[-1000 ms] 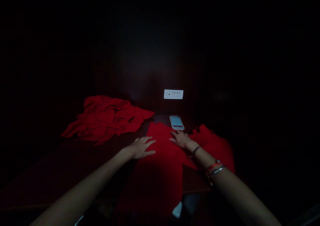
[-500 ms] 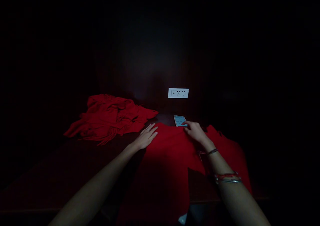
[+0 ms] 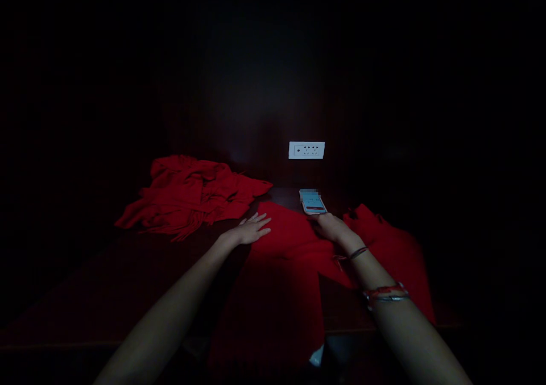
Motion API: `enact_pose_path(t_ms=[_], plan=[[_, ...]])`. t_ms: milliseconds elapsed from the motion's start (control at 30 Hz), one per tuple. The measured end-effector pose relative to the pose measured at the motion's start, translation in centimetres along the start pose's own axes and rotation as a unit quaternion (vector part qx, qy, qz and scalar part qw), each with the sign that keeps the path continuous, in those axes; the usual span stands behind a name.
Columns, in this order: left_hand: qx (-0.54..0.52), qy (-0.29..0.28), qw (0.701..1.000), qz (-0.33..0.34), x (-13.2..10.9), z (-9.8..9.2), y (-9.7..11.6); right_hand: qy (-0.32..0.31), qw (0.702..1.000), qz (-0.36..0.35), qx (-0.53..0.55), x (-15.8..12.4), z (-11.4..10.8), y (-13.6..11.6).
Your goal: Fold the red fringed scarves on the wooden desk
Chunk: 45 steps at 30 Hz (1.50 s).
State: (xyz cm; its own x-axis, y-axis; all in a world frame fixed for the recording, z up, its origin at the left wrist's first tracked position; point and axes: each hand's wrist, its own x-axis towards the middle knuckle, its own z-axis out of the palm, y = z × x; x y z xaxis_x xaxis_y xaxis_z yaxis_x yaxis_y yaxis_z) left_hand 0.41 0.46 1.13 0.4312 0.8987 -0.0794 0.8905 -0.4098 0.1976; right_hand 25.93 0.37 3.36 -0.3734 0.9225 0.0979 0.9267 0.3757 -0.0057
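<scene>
A red scarf [image 3: 290, 271] lies spread over the dark table and hangs over its front edge. My left hand [image 3: 251, 230] rests flat on the scarf's upper left edge, fingers spread, a ring on one finger. At the scarf's far edge, just below a lit phone [image 3: 314, 202], my right hand [image 3: 330, 226] has its fingers bent down and closed on the cloth; the fingertips are dark and partly hidden. Small folds run through the scarf near this hand. The phone lies face up, its lower end close to my right fingers.
Another red fringed cloth [image 3: 187, 194] lies crumpled at the back left. More red cloth [image 3: 392, 254] spreads to the right under my right forearm. A white socket plate [image 3: 306, 150] is on the dark back wall. The table's front edge [image 3: 63, 346] shows faintly.
My right hand has moved from the phone's screen to the cloth below it. The scarf's far edge has slipped nearer me, uncovering the phone's lower end, and has creased. My left hand remains flat.
</scene>
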Motion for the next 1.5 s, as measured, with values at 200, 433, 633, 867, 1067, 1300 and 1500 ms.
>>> enact_pose_path(t_ms=[200,433,633,867,1067,1300,1500], plan=[[0.002,0.063,0.998,0.020,0.0,0.1,0.0,0.053,0.997,-0.040,-0.024,0.3,0.4,-0.6],[-0.022,0.087,0.996,0.016,-0.9,-0.9,-0.6,0.099,0.989,-0.109,0.002,0.5,0.8,-3.3],[-0.032,0.130,0.991,-0.009,-1.8,-1.9,-0.1,0.067,0.997,0.006,-0.035,0.6,1.0,-3.9],[-0.093,0.104,0.985,-0.099,-1.7,-2.0,-0.2,0.119,0.986,-0.090,0.072,3.4,-0.8,-5.1],[-0.122,0.113,0.976,-0.140,-2.0,-2.0,-0.6,0.099,0.989,-0.061,0.090,5.4,-0.4,-7.0],[-0.169,0.083,0.969,-0.159,-1.5,-1.7,-0.7,0.065,0.993,-0.034,0.087,3.9,1.0,-4.9],[-0.147,0.097,0.971,-0.160,-2.3,-2.4,-0.8,0.129,0.982,-0.089,0.102,3.2,0.3,-4.1]])
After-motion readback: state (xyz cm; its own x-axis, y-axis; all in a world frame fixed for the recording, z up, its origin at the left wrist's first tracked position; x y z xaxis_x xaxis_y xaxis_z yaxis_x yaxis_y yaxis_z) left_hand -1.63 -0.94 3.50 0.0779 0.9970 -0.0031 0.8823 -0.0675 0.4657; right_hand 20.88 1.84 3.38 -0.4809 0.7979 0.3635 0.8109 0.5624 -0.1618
